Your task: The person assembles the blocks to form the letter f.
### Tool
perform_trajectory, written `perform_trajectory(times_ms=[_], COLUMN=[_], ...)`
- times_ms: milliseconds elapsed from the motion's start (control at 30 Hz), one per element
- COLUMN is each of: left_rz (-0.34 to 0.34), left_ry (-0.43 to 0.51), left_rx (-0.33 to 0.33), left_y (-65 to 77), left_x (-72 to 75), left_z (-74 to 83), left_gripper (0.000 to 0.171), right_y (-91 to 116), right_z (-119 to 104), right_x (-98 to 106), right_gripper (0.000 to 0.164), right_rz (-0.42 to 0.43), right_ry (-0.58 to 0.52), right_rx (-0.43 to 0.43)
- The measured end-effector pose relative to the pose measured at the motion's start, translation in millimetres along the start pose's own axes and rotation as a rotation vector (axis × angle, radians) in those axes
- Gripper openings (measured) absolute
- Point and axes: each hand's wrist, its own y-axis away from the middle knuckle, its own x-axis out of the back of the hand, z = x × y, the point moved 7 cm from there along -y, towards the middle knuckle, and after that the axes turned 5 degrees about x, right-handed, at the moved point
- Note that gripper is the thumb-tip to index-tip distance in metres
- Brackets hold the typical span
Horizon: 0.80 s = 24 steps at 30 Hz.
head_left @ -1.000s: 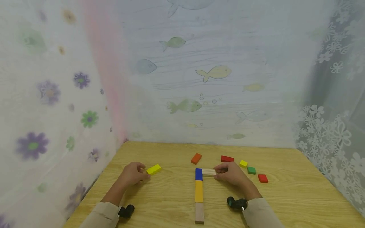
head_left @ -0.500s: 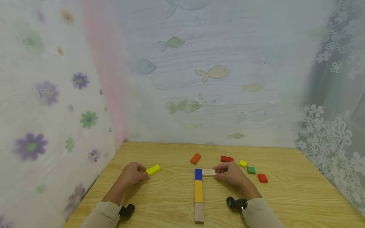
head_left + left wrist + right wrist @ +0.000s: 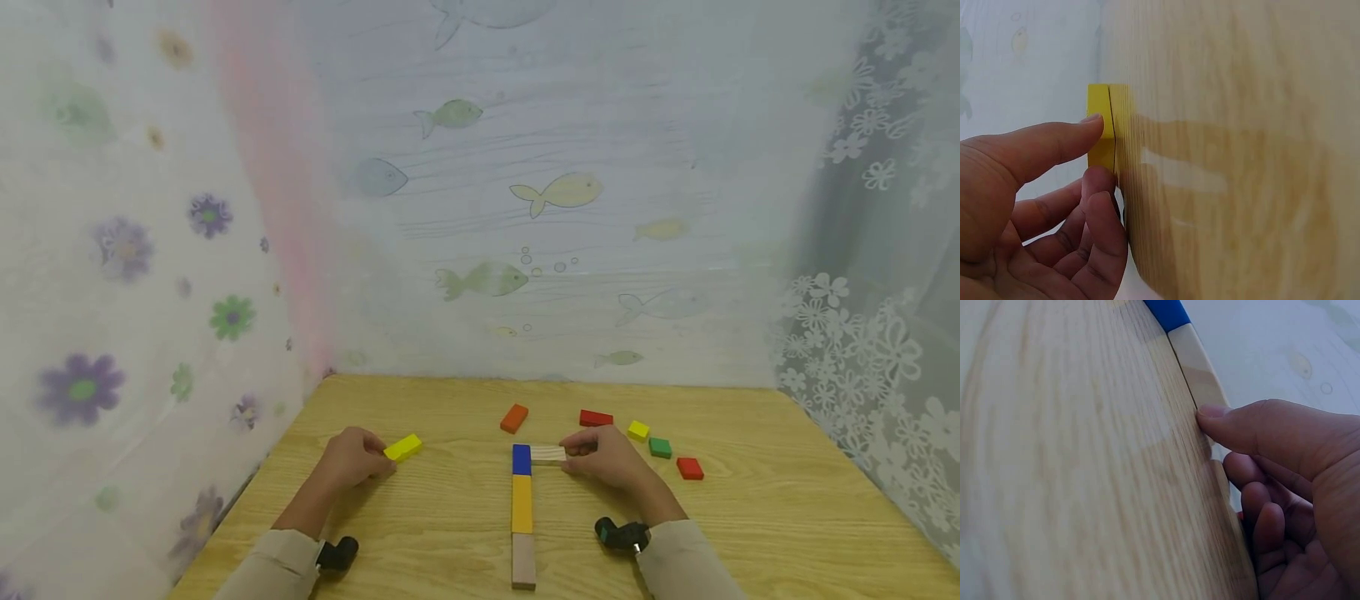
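Note:
On the left of the table, my left hand [image 3: 352, 459] pinches the near end of a yellow wooden block [image 3: 403, 448], thumb against its side in the left wrist view. Towards the middle, my right hand [image 3: 606, 456] grips the right end of a pale plain wooden block [image 3: 547, 453] between thumb and fingers. The pale block's other end meets a blue block [image 3: 521, 459], as the right wrist view also shows. Below the blue block, an orange-yellow block [image 3: 521, 504] and a tan block [image 3: 523, 560] continue end to end in a straight column.
Behind the column lies an orange block [image 3: 514, 418]. A dark red block [image 3: 596, 417], a small yellow block [image 3: 638, 430], a green block [image 3: 660, 447] and a red block [image 3: 690, 468] lie around the right hand. Patterned curtains surround the wooden table [image 3: 442, 533].
Both hands keep their places on the yellow block and the pale block. The head view has shifted very slightly; the blocks stay as they were.

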Motion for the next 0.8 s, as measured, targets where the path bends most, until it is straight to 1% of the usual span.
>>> perform_trajectory(times_ms=[133, 267, 500, 800], left_rz=[-0.002, 0.001, 0.000, 0.015], left_ry=[-0.008, -0.029, -0.036, -0.045], left_rx=[-0.002, 0.004, 0.017, -0.011], left_y=[-1.3, -1.5, -1.7, -1.7], left_x=[-1.7, -2.6, -2.6, -3.5], left_z=[1.2, 2.8, 4.4, 10.9], left_gripper=[0.043, 0.043, 0.041, 0.040], right_y=[0, -1, -1, 0], right_z=[1, 1, 2, 1], right_x=[0, 0, 0, 0], right_gripper=[0.034, 0.034, 0.034, 0.034], right_rz=[0.000, -0.001, 0.004, 0.004], right_ry=[-0.004, -0.014, 0.000, -0.006], right_rx=[-0.009, -0.001, 0.010, 0.006])
